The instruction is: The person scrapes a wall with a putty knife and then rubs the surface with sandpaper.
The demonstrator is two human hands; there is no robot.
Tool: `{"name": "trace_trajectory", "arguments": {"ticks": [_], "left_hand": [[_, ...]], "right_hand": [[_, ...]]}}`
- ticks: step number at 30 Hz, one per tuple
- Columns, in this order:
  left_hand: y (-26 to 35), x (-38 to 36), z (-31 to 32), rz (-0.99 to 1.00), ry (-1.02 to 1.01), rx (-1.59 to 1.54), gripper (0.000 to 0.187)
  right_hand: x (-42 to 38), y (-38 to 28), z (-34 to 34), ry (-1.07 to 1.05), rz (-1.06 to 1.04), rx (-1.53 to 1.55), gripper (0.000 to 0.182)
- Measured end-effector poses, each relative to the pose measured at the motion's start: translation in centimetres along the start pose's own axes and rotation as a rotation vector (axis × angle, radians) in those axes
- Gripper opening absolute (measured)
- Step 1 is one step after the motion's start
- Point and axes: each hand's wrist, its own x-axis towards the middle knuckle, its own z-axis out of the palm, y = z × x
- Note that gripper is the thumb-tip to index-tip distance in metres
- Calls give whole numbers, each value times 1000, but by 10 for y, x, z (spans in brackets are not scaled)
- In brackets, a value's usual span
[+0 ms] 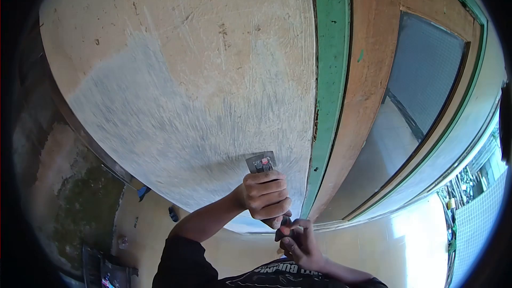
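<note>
My left hand is wrapped round a putty knife, its flat grey metal blade pointing up close to the wall. Just below that fist, my right hand pinches a small dark piece with an orange-red patch; I cannot tell whether this is the knife's handle end or a separate thing. Streaky whitish-grey coating covers the lower part of the wall, while the upper part is cream with scratches and chipped spots.
A green door frame borders the wall on the right, beside a brown wooden door with a glass pane. Tiled floor lies below. At lower left are a dark sandal and a blue item.
</note>
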Motion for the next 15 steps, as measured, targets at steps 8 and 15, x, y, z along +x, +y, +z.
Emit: {"name": "trace_trajectory", "arguments": {"ticks": [8,15], "left_hand": [[-4,14,-16,-18,112,-40,39],[0,24,-24,-91,171,-109,32]], "right_hand": [[33,-17,23,-105,41,335,50],[34,-60,29,-180,87,157,46]]}}
